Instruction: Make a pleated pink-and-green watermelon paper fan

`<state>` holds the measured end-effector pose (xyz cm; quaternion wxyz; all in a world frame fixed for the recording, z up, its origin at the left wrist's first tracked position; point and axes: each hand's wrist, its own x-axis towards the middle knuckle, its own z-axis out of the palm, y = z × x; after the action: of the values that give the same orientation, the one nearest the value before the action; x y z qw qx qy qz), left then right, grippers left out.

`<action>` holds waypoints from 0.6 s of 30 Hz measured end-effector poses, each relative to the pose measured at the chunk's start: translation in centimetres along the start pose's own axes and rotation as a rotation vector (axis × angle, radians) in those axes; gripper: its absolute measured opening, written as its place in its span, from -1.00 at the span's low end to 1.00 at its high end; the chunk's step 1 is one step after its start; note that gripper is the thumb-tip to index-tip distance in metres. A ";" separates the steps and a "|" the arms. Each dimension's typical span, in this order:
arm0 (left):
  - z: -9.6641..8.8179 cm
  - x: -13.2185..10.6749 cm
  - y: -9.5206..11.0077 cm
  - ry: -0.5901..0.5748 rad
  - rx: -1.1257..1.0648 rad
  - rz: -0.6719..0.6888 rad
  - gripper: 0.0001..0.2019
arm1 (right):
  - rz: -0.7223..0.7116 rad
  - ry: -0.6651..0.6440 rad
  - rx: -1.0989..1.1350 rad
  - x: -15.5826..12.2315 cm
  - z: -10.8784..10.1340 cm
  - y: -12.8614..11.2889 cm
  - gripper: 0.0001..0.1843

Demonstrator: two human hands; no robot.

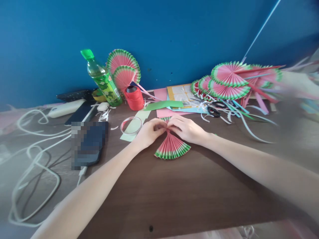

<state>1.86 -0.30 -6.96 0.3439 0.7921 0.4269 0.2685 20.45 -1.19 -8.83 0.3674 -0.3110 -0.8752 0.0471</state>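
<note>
A pleated paper fan (pixel 172 147), pink with a green and white edge, lies on the brown table (pixel 149 196). It is gathered narrow at its middle and spreads wide towards me. My left hand (pixel 151 131) pinches it at the gathered middle from the left. From the right, my right hand (pixel 185 127) pinches the same spot, the fingertips of both hands almost touching. The fan's far half is mostly hidden behind my fingers. Left of my left hand lies a clear roll of tape (pixel 131 125) on a pale green paper strip (pixel 127 136).
Behind my hands are a red spool (pixel 134 99), a green-capped bottle (pixel 103 79), a green paper strip (pixel 163 105) and black-handled scissors (pixel 213 111). Finished-looking round fans (pixel 230 76) are piled at right. A phone (pixel 91 142) and white cables (pixel 41 162) lie left.
</note>
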 end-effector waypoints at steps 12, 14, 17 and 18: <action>0.1 0.0 0.3 0.016 -0.013 0.054 -0.89 | -0.193 -0.057 -0.316 0.0 -0.5 -0.5 -0.72; 0.1 0.0 0.3 0.011 -0.020 0.062 -0.89 | -0.198 -0.058 -0.329 0.1 -0.5 -0.5 -0.71; 0.2 0.1 0.2 0.018 -0.029 0.044 -0.90 | -0.191 -0.052 -0.326 0.1 -0.5 -0.5 -0.69; 0.2 0.1 0.2 0.021 -0.030 0.040 -0.90 | -0.186 -0.049 -0.320 0.1 -0.5 -0.4 -0.69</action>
<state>2.14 -0.37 -6.91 0.3458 0.7923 0.4104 0.2901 20.48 -1.53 -8.27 0.2947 -0.2822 -0.9051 -0.1195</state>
